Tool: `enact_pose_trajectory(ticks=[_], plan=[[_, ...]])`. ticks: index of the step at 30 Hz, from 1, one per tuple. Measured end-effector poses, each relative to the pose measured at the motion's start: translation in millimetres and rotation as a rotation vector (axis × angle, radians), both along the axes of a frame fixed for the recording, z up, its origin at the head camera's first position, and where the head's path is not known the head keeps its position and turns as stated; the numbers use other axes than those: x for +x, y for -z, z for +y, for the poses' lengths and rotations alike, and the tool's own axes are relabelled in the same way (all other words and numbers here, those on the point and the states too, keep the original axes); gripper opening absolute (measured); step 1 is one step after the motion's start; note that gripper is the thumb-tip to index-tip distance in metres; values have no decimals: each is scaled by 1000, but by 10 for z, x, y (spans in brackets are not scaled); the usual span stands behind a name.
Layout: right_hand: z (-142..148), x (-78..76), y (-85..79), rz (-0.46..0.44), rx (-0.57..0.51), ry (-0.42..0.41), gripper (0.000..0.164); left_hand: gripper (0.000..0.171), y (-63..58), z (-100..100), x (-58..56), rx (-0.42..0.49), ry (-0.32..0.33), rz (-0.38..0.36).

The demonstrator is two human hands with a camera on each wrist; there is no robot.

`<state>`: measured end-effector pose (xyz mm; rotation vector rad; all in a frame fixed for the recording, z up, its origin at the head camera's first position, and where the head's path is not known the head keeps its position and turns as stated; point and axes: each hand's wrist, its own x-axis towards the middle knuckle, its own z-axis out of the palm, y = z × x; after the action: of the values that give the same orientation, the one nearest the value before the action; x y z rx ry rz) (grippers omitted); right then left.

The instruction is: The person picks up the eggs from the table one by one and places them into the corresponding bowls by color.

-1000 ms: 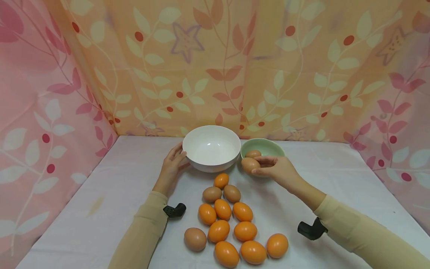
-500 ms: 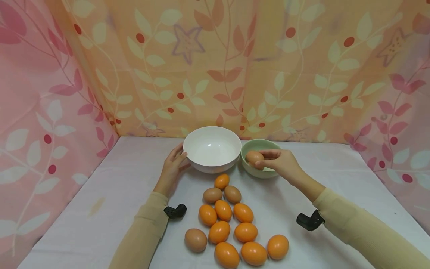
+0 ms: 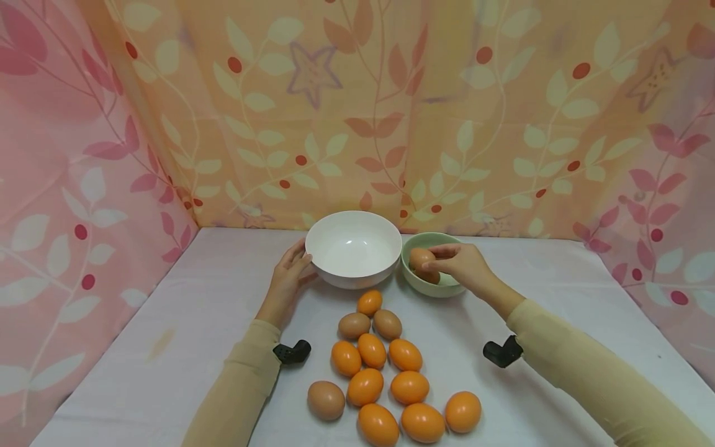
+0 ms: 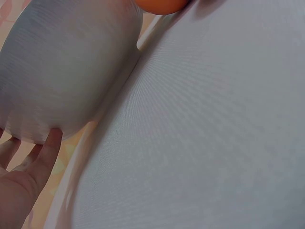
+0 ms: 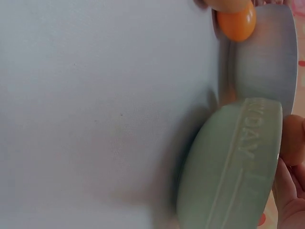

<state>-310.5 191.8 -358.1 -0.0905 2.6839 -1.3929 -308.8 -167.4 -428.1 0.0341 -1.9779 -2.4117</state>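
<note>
My left hand [image 3: 285, 279] touches the outer side of a white bowl [image 3: 353, 273], fingers and thumb spread along its wall. In the left wrist view, the fingertips rest against the bowl's outside. The right hand [image 3: 468, 268] pinches a brown egg [image 3: 421, 258] above the inside of a smaller green bowl [image 3: 427, 289]. Under it another brown egg [image 3: 429, 275] lies in that bowl. From the right wrist view, the held egg [image 5: 292, 142] shows just past the green rim, partly cut off by the frame edge. No egg is visible in the white bowl.
In front of the bowls lie several orange eggs [image 3: 410, 387] in rough rows on the white cloth [image 3: 184, 347]. A few brown eggs [image 3: 326, 400] are among them. Patterned curtains [image 3: 357, 124] enclose the back and sides. The two bowls stand side by side.
The right hand has moved the brown egg from in front of the green bowl's rim to over its inside, and the right forearm has shifted left. The left hand stays at the white bowl.
</note>
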Motion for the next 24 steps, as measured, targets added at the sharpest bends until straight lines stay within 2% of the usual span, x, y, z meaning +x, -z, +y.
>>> enact_pose_trajectory(ticks=[10, 24], plan=[[-25, -142, 70, -14, 9, 16, 56, 54, 7, -7, -5, 1, 11, 4], [-44, -239, 115, 13, 57, -2, 54, 51, 23, -10, -10, -4, 3, -1]])
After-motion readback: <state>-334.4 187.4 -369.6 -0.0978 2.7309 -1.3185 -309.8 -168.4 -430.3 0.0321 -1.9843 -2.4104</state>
